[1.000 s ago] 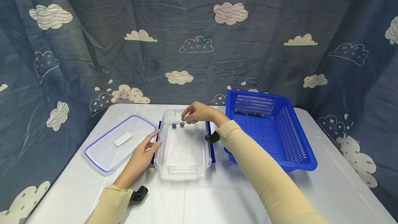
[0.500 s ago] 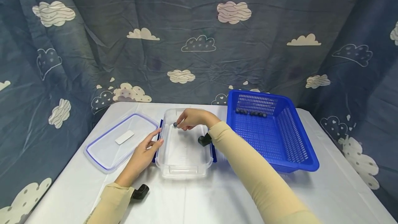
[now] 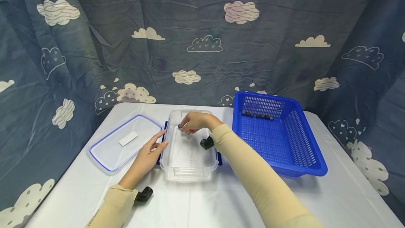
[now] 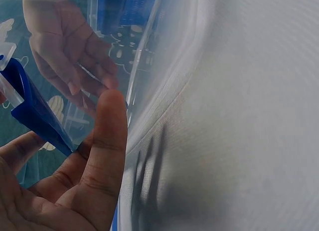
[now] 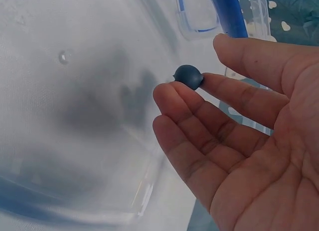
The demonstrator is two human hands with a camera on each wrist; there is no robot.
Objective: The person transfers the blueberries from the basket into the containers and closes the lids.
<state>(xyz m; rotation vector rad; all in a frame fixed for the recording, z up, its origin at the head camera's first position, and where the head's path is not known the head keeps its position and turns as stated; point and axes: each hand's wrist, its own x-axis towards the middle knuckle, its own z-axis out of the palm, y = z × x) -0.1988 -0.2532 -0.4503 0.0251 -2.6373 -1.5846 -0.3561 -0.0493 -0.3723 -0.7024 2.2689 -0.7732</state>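
Note:
A clear plastic container [image 3: 190,173] with blue side latches stands mid-table. My left hand [image 3: 146,158] rests against its left side. In the left wrist view the thumb is straight, and fingers touch the blue latch [image 4: 37,109]. My right hand [image 3: 198,121] is inside the container at the back left. A dark blueberry [image 5: 188,77] lies at its fingertips in the right wrist view; fingers touch it while the thumb stands apart. In the head view the hand mostly hides the berries there, so how many lie beneath it I cannot tell.
A clear lid [image 3: 109,152] with a blue seal lies flat to the left. To the right stands a blue slotted basket [image 3: 313,168], several blueberries [image 3: 258,115] lined along its far end. A cloud-print curtain [image 3: 202,62] hangs behind the table.
The right hand has moved left and lower over the berries in the container, covering ones visible earlier. The left hand keeps its place on the container's side. The head view has shifted slightly.

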